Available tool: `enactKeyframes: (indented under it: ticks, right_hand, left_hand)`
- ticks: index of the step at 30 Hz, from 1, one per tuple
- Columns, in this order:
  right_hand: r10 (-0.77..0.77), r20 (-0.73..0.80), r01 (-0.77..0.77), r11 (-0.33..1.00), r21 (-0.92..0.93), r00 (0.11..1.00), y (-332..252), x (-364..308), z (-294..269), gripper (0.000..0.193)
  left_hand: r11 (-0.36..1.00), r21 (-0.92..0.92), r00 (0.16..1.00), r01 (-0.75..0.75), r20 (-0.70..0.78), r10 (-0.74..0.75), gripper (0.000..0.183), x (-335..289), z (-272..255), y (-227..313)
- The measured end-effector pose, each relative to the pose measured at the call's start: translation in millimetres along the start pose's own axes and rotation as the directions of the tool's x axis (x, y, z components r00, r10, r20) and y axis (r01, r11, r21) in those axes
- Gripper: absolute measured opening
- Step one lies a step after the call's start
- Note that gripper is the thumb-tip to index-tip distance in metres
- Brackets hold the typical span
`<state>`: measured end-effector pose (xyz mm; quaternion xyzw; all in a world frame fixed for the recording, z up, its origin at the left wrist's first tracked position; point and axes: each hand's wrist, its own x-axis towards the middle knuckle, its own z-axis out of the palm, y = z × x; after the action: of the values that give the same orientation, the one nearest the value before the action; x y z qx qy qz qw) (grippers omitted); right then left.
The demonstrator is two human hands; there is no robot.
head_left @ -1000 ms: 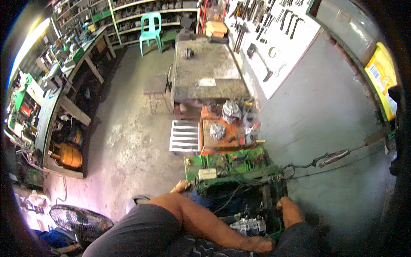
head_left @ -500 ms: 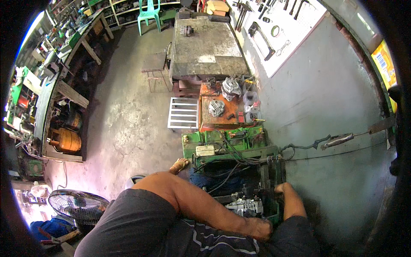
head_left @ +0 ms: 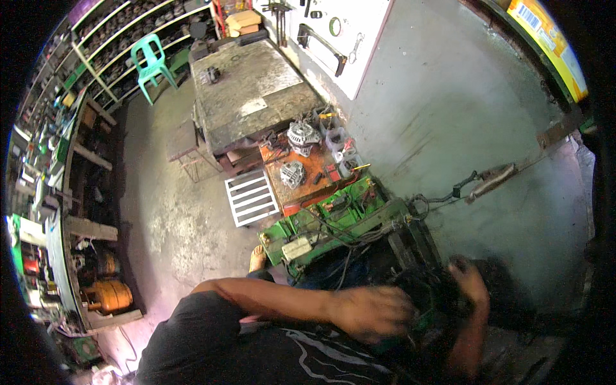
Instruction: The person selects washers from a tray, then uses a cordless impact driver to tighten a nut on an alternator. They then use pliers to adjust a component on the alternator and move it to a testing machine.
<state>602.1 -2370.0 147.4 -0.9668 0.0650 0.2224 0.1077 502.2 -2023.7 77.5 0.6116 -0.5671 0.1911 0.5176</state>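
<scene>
My left hand [head_left: 374,312] reaches in from the left over the near side of a green metal stand [head_left: 321,231]. Its fingers are smeared by motion, so I cannot make out whether they hold anything. My right hand [head_left: 470,282] is up beside the stand's dark right-hand post [head_left: 410,247], also blurred, with its fingers partly lost in shadow. Between the two hands the space is dark and hard to read. Black cables and a small pale box [head_left: 296,248] lie along the stand's top.
Beyond the stand, an orange-topped table [head_left: 308,186] carries an alternator [head_left: 303,136] and a silver slotted housing [head_left: 293,174]. A white slatted rack [head_left: 251,199] adjoins it. Farther back are a large worktable [head_left: 256,83] and a green chair [head_left: 151,67]. An orange gas cylinder [head_left: 109,296] sits under the left bench.
The view has turned and tilted, shifting the room in the picture. My left hand lies farther from me and my right hand has come up into sight. The silver part below the stand is now hidden.
</scene>
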Motion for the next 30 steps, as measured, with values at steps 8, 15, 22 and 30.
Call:
enactKeyframes:
  ticks: [8, 15, 22, 30]
  right_hand:
    - [0.391, -0.207, -0.207, 0.785, 0.584, 0.897, -97, -154, 5, 0.074]
    - [0.703, -0.399, -0.305, 0.65, 0.696, 0.588, -102, -140, 71, 0.074]
    - [0.832, -0.467, -0.23, 0.538, 0.811, 0.299, -83, -203, 124, 0.074]
    - [0.797, -0.57, -0.394, 0.599, 0.698, 0.201, -63, -201, 153, 0.066]
  left_hand:
    - [0.0, -0.141, -0.083, 0.99, -0.588, -0.805, 0.035, -336, -208, -210]
    - [-0.377, 0.684, -0.192, 0.625, -0.334, -0.923, 0.043, -593, -289, -410]
    - [-0.152, 0.503, 0.086, 0.851, -0.418, -0.904, 0.044, -618, -294, -484]
    - [-0.27, 0.638, 0.006, 0.721, -0.396, -0.918, 0.044, -577, -276, -410]
